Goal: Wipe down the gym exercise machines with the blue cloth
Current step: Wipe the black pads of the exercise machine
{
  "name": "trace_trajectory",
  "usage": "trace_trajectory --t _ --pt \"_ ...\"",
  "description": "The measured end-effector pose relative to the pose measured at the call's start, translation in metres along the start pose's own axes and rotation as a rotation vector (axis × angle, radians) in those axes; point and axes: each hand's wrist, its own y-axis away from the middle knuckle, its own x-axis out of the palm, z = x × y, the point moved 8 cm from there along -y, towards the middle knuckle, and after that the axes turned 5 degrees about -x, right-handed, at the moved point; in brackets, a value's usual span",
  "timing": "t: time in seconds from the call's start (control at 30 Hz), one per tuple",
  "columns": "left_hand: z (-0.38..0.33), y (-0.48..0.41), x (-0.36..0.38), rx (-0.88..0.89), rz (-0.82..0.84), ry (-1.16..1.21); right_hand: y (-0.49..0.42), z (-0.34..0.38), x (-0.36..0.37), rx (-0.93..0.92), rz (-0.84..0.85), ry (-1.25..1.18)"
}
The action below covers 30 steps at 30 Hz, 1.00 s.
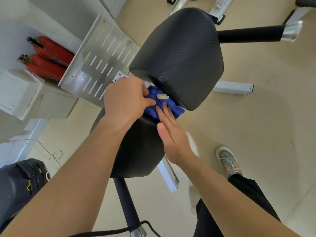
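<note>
Beige floor [256,134]; black pad [179,53] (textured); left grip [126,100] pinches blue cloth [177,108], right grip [169,132] flat.

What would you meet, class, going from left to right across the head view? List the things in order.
Red fire extinguishers → slotted metal plate → left hand, gripping the cloth → blue cloth → white frame bar on the floor.

The pads [179,53] are black leather-like upholstery with a fine woven texture and a dull sheen, the cloth [172,108] soft crumpled blue fabric, the slotted plate [102,57] brushed bare metal, the extinguishers [51,50] glossy red.
</note>
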Motion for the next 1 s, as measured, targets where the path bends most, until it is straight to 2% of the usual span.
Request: trace_trajectory --t 0.17,0.3,0.5,0.63,0.77,0.87,1.0 --pt "0.039 -0.009 -0.014 -0.114 -0.057 0.184 -0.011 0.029 -0.001 -0.157 0.010 -0.029" --pt "0.039 -0.015 0.004 -0.098 0.125 0.374 -0.006 0.004 -0.003 -0.136 0.008 -0.019" --pt "0.019 -0.017 0.009 -0.020 0.177 0.203 0.000 -0.010 -0.004 -0.052 0.032 -0.050" --pt "0.043 -0.027 0.005 -0.088 0.148 0.200 -0.011 0.019 -0.006 -0.131 0.038 0.058" --pt "0.041 -0.032 0.014 -0.039 0.232 0.251 -0.007 0.012 -0.005 -0.183 0.076 0.167" --pt "0.027 -0.028 0.013 0.042 0.238 0.216 0.002 -0.002 -0.005 -0.126 0.067 0.132" --pt "0.030 -0.030 0.012 0.019 0.185 0.202 0.001 0.010 -0.006 -0.086 0.015 0.047"
